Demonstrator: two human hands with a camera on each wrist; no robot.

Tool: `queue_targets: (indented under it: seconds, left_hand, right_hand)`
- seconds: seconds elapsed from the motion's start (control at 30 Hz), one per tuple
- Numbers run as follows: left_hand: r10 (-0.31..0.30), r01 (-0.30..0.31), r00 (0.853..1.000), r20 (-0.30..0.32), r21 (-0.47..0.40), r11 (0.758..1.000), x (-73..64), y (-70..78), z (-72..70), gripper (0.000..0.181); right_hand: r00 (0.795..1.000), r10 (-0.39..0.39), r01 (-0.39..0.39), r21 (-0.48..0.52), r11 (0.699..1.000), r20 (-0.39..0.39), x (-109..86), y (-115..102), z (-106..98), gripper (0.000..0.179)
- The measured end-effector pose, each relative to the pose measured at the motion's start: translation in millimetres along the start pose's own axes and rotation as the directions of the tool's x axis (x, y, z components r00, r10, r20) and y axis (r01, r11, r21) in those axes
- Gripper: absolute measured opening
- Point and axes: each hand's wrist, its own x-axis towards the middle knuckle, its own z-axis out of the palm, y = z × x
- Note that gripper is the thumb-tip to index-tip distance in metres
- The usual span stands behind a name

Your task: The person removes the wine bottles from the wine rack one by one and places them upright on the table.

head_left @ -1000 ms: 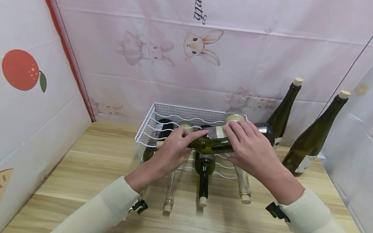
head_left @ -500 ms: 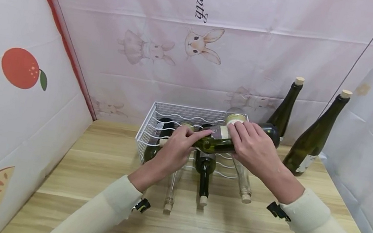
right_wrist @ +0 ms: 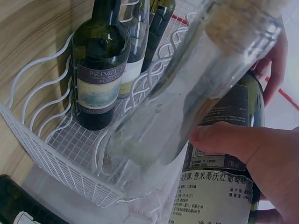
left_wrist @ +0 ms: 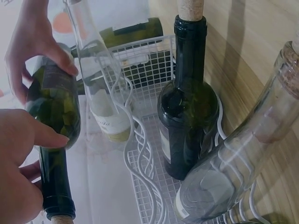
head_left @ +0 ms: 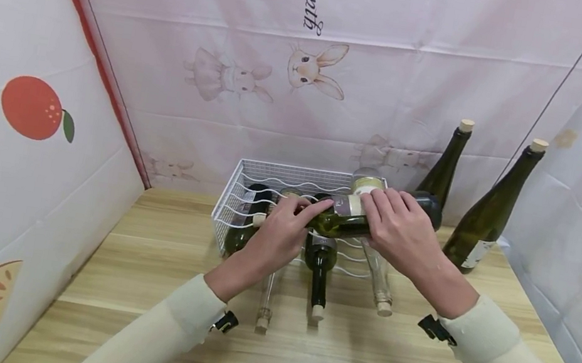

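Observation:
A corked green wine bottle (head_left: 338,222) lies nearly level above the front of a white wire wine rack (head_left: 222,203). My left hand (head_left: 281,224) grips its neck, the index finger laid along the shoulder. Around the labelled body curls my right hand (head_left: 400,227), with the dark base pointing right. In the right wrist view the thumb presses the bottle's printed label (right_wrist: 212,191). Below it in the rack rest a dark bottle (head_left: 320,262) and a clear bottle (head_left: 268,292), corks toward me. Another clear bottle (head_left: 379,279) leans out at the right, beneath my right hand.
Another dark bottle (head_left: 238,238) lies at the rack's left end, partly behind my left hand. Two tall green bottles, one nearer (head_left: 481,224) and one farther back (head_left: 442,167), stand corked to the right. Printed curtains enclose the wooden table (head_left: 152,261).
Both hands and the held bottle have drifted slightly to the right, the bottle staying near level. The racked and standing bottles have kept their places.

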Motion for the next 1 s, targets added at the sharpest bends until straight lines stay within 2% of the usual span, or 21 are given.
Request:
queue_targets:
  seconds: [0.13, 0.43, 0.8, 1.0]
  left_hand:
    - [0.019, -0.018, 1.0, -0.023, 0.022, 1.0, 1.9, 1.3, -0.3, 0.072]
    - [0.03, -0.027, 0.999, -0.032, 0.079, 0.997, 3.0, 5.9, -2.6, 0.063]
    - [0.069, -0.06, 0.994, -0.083, 0.105, 0.993, 2.9, 9.8, -4.4, 0.051]
    - [0.088, -0.075, 0.991, -0.096, 0.133, 0.988, 1.8, 11.4, -4.0, 0.049]
  right_hand:
    - [1.0, 0.011, -0.011, -0.006, 1.0, -0.003, -0.8, 0.4, -1.0, 0.057]
    - [0.999, 0.032, -0.031, -0.037, 0.999, 0.014, -5.2, 4.0, -3.4, 0.057]
    - [0.997, 0.069, -0.069, -0.028, 0.997, 0.018, -13.3, 10.4, -6.5, 0.069]
    - [0.995, 0.092, -0.092, -0.029, 0.995, 0.025, -19.1, 15.8, -5.4, 0.066]
